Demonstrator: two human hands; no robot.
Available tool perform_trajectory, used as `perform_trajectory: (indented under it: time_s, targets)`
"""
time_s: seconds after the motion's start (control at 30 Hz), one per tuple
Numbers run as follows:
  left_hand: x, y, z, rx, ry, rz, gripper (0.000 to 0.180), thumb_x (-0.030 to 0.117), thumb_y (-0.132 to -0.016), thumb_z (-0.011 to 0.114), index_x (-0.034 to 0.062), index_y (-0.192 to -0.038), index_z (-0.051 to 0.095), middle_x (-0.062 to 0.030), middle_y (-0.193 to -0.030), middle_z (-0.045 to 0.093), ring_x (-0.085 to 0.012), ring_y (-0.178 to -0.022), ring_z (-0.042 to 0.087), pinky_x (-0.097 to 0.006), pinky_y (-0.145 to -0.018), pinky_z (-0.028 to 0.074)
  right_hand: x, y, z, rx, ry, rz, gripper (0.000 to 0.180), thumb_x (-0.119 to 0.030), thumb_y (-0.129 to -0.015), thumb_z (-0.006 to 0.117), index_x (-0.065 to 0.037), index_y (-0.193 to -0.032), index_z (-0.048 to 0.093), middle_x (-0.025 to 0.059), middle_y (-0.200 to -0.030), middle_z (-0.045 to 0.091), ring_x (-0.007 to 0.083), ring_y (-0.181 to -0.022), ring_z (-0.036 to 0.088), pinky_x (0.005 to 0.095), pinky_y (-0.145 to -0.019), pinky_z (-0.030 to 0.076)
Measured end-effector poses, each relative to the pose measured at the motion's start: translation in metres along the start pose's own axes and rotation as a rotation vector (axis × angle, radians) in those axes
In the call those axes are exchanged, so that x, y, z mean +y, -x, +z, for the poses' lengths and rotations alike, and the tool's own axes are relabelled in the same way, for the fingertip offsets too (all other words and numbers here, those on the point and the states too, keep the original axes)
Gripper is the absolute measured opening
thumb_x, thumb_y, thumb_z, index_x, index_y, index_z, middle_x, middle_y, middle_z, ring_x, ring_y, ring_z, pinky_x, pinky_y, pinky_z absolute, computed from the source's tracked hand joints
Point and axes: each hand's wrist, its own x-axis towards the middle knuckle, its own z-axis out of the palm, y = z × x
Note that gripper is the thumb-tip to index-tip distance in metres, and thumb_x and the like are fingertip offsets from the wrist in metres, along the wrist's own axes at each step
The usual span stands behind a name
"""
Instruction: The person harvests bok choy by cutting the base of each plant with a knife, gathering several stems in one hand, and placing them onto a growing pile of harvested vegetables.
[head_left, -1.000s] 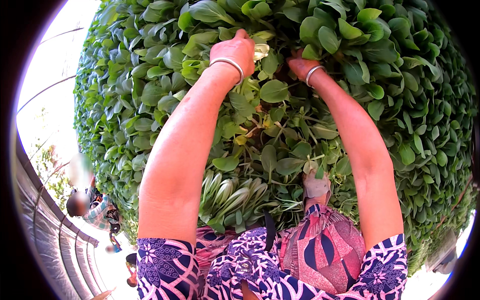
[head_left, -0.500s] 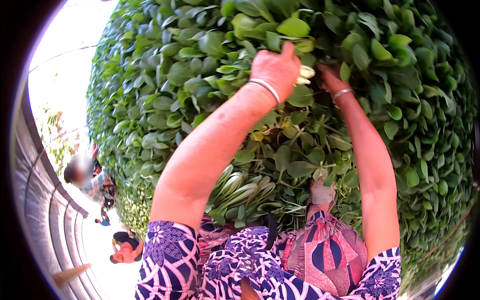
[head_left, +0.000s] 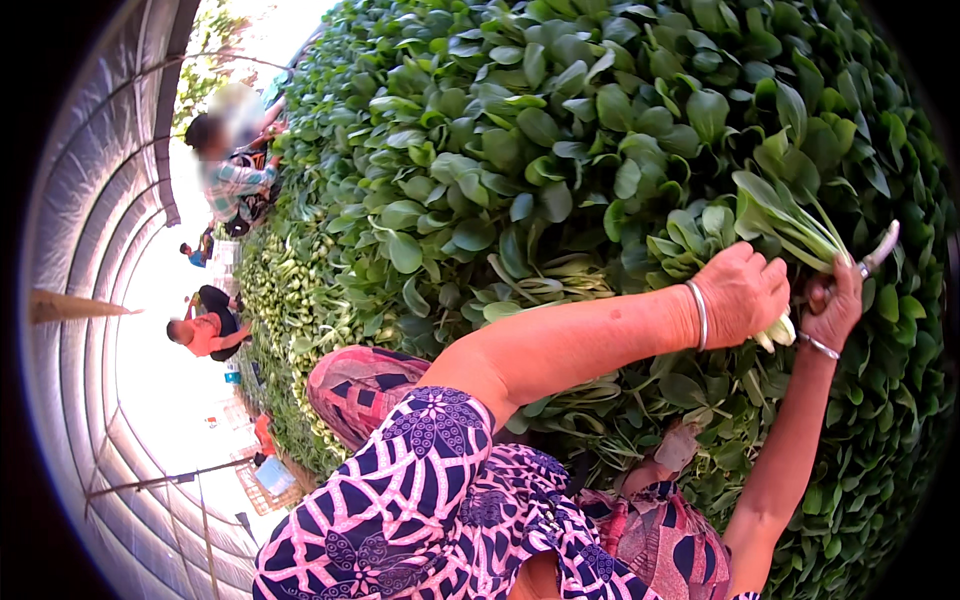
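My left hand grips a leafy green plant with pale stalks near its base, lifted above the bed. My right hand is closed on a knife whose blade points up and right, close against the plant's white base. Both wrists wear a silver bangle. All around the hands spreads a dense bed of the same green plants.
Cut plants lie in a row along the bed's left edge. Other people crouch at the bed further off, one in an orange top. A translucent tunnel cover curves along the left. My patterned clothing fills the lower middle.
The view has swung to the left and tilted. Both hands came out of the leaves, and the left hand now holds one plant lifted with the knife at its base.
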Motion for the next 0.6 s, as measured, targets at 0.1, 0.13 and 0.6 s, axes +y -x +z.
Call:
perform_trajectory:
  time_s: [0.1, 0.13, 0.6]
  targets:
    - [0.013, 0.015, -0.032, 0.129, 0.359, -0.158, 0.039, 0.017, -0.061, 0.071, 0.0057, -0.096, 0.06, -0.0087, -0.093, 0.061, -0.0248, -0.08, 0.061, -0.036, -0.072, 0.042, -0.024, 0.031, -0.014, -0.028, 0.117, -0.201, 0.033, -0.008, -0.088, 0.069, 0.001, -0.118, 0.056, 0.0008, -0.077, 0.058, 0.0036, -0.048, 0.043, 0.0162, -0.04, 0.027]
    - [0.017, 0.02, -0.045, 0.189, 0.492, -0.216, 0.045, 0.015, -0.059, 0.073, 0.0052, -0.101, 0.06, -0.0094, -0.097, 0.063, -0.0261, -0.084, 0.063, -0.038, -0.074, 0.043, -0.03, 0.045, -0.013, -0.056, 0.222, -0.291, 0.034, -0.006, -0.088, 0.067, 0.002, -0.119, 0.055, 0.001, -0.077, 0.059, 0.0031, -0.048, 0.042, 0.0158, -0.041, 0.027]
    - [-0.005, 0.057, -0.161, 0.125, 1.689, -0.251, 0.079, -0.002, -0.064, 0.083, 0.0061, -0.134, 0.049, -0.0028, -0.115, 0.062, -0.01, -0.108, 0.058, -0.028, -0.094, 0.049, -0.097, 0.201, 0.115, -0.342, 0.186, -0.083, 0.033, -0.009, -0.088, 0.056, 0.005, -0.118, 0.055, -0.0047, -0.078, 0.056, -0.0023, -0.048, 0.033, 0.0137, -0.043, 0.023]
